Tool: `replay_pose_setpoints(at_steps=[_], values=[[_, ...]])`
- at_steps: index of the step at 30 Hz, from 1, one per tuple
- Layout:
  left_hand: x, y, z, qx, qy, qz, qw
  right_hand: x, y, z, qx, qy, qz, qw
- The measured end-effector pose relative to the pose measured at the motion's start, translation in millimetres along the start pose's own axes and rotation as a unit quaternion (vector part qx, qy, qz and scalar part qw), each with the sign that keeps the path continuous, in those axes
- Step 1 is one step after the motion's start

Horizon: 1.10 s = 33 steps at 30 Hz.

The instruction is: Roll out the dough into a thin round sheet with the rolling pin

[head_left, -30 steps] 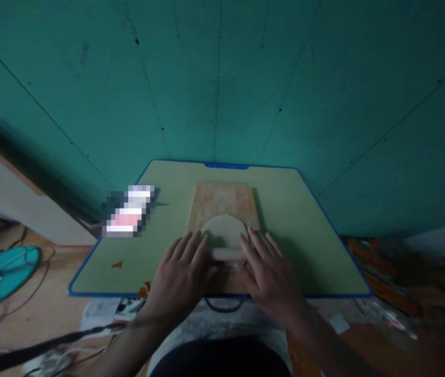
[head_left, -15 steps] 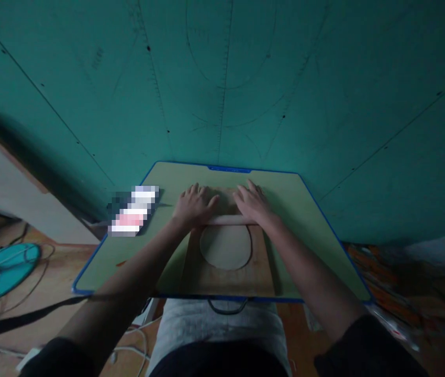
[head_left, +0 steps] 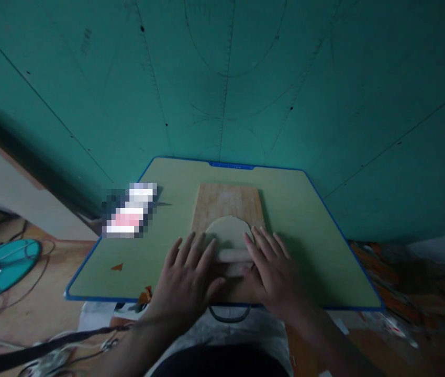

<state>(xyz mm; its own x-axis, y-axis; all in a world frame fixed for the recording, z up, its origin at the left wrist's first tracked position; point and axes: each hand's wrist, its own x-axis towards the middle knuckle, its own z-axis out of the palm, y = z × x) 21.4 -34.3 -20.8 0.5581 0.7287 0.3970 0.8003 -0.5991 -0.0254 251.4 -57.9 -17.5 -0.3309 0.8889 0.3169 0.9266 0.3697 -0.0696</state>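
Note:
A pale rolling pin (head_left: 233,255) lies crosswise over a round, flat sheet of dough (head_left: 228,229) on a wooden cutting board (head_left: 228,200). My left hand (head_left: 191,272) rests over the pin's left end, palm down with fingers stretched out. Over the right end lies my right hand (head_left: 271,267), also flat with its fingers apart. Both ends of the pin are hidden beneath my hands. The pin crosses the near part of the dough, and a strip of dough shows on its near side.
The board stands on a pale green folding table (head_left: 304,230) with a blue rim. A phone-like, pixelated object (head_left: 130,212) is at the table's left. Orange scraps (head_left: 117,267) lie near the front left. A green wall (head_left: 222,94) rises behind; cables and a strap are at lower left.
Both hands have moved toward me with the rolling pin, from the dough's far edge to its near part. The far half of the cutting board is now uncovered.

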Motion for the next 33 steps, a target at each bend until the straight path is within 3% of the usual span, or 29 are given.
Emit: replay_pose_setpoints(at_steps=[8, 13, 16, 19, 25, 28, 30, 33], values=[[131.5, -45.6, 17.9, -0.024, -0.141, -0.152, 0.978, 129.1, 53.9, 22.3, -0.006, -0.037, 0.135, 0.99], [158.7, -60.8, 27.2, -0.035, -0.146, -0.204, 0.967, 161.3, 68.7, 23.2, -0.008, -0.054, 0.159, 0.986], [146.4, -55.2, 24.4, -0.035, -0.14, -0.199, 0.969, 148.5, 62.5, 21.8, -0.005, -0.052, 0.162, 0.985], [117.0, -39.7, 17.2, -0.021, -0.112, -0.175, 0.978, 116.2, 45.7, 18.3, -0.007, -0.041, 0.151, 0.988], [17.8, 0.4, 4.4, 0.014, 0.011, -0.075, 0.997, 14.2, -4.3, 4.9, -0.008, -0.008, 0.058, 0.998], [-21.0, 8.8, -0.7, 0.014, 0.027, -0.026, 0.999, -23.2, -17.5, -0.5, -0.003, 0.016, 0.03, 0.999], [-26.6, 3.9, -1.9, 0.001, 0.026, -0.001, 1.0, -28.2, -16.3, -2.4, 0.009, 0.005, 0.02, 1.0], [-3.4, -16.1, 2.1, -0.041, 0.011, 0.007, 0.999, -5.1, -2.5, 0.1, 0.024, -0.012, 0.03, 0.999]])
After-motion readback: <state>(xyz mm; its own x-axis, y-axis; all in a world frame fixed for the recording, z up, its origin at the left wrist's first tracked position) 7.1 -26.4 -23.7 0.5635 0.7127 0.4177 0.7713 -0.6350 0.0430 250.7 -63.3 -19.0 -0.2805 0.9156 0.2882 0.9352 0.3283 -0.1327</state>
